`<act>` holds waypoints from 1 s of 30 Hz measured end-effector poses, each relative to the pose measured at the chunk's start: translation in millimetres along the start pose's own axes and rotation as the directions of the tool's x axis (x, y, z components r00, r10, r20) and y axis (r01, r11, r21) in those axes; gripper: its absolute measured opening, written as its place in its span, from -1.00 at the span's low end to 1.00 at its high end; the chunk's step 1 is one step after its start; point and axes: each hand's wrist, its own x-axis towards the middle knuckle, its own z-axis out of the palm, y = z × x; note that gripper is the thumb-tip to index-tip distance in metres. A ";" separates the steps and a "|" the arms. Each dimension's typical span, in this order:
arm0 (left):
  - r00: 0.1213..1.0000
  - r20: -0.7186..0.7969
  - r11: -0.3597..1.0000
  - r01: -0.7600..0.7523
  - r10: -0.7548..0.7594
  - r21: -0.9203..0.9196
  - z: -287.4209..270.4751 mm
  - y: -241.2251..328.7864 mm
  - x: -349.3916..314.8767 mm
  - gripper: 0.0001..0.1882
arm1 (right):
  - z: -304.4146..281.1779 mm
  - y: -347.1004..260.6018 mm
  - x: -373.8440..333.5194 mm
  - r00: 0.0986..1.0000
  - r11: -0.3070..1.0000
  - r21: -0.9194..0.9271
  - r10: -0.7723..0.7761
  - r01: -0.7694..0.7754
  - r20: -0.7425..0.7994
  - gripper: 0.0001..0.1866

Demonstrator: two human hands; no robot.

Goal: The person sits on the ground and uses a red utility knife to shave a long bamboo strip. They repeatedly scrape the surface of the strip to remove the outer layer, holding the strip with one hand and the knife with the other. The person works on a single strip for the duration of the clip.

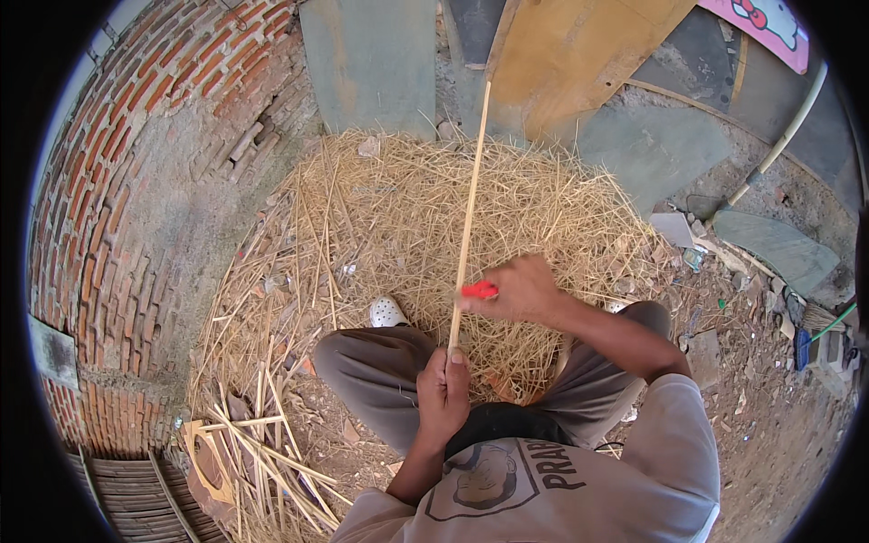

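A long, thin, pale bamboo strip [472, 199] runs away from my lap and leans slightly right toward the far end. My left hand [443, 391] is closed around its near end, thumb on top, close to my body. Farther up the strip, my right hand [519, 291] is closed on a small red-handled tool [479, 290], which meets the strip from the right side. The tool's working edge is hidden, and the right hand is a little blurred. Between and beyond my bent knees lies a heap of straw-coloured shavings [407, 199].
Split bamboo strips [262, 452] lie in a loose pile at the lower left. A brick wall [109, 226] rises on the left. Boards, including a tan one [579, 63], stand at the far side. A white clog [386, 313] is on my left foot. Rubble [715, 362] covers the right ground.
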 end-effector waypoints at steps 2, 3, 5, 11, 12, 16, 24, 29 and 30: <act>1.000 -0.018 1.000 -0.004 0.004 -0.002 -1.8 -2.0 -0.6 -0.72 | 1.0 -21.4 -12.1 0.983 0.986 0.012 -0.167 0.168 -0.076 -0.21; 1.000 -0.009 1.000 -0.018 0.018 0.023 -2.6 -2.2 1.9 -0.73 | -5.2 -16.2 -5.7 0.995 0.995 0.022 -0.100 0.099 0.025 -0.21; 0.999 0.025 0.998 -0.023 0.022 0.064 1.0 1.4 0.6 -0.74 | -6.8 10.7 7.3 0.996 0.995 -0.044 0.086 -0.085 0.017 -0.22; 0.998 -0.017 0.994 -0.056 0.058 0.089 -1.1 3.6 -3.3 -0.76 | 0.2 -23.6 -14.9 0.995 0.995 0.068 -0.074 0.069 0.068 -0.19; 0.997 -0.032 0.992 -0.064 0.068 0.113 -2.9 2.7 -0.8 -0.76 | -2.0 -21.5 -10.4 0.996 0.996 0.059 -0.067 0.063 0.067 -0.20; 0.994 -0.022 0.977 -0.102 0.108 0.186 -1.0 3.2 9.5 -0.77 | -1.1 -6.7 -4.5 0.998 1.000 -0.006 -0.004 0.004 0.057 -0.22; 0.990 -0.001 0.965 -0.138 0.142 0.225 -1.7 2.3 3.4 -0.78 | -4.2 -16.1 -7.5 0.998 0.998 -0.007 -0.060 0.060 -0.004 -0.22; 0.990 0.060 0.962 -0.139 0.128 0.236 -3.9 3.8 -9.0 -0.78 | -8.8 23.0 11.4 0.983 0.986 -0.038 0.167 -0.164 0.077 -0.21; 0.992 0.057 0.967 -0.127 0.117 0.220 -4.8 3.8 -11.7 -0.77 | -7.5 29.7 13.8 0.975 0.975 -0.056 0.217 -0.214 0.053 -0.21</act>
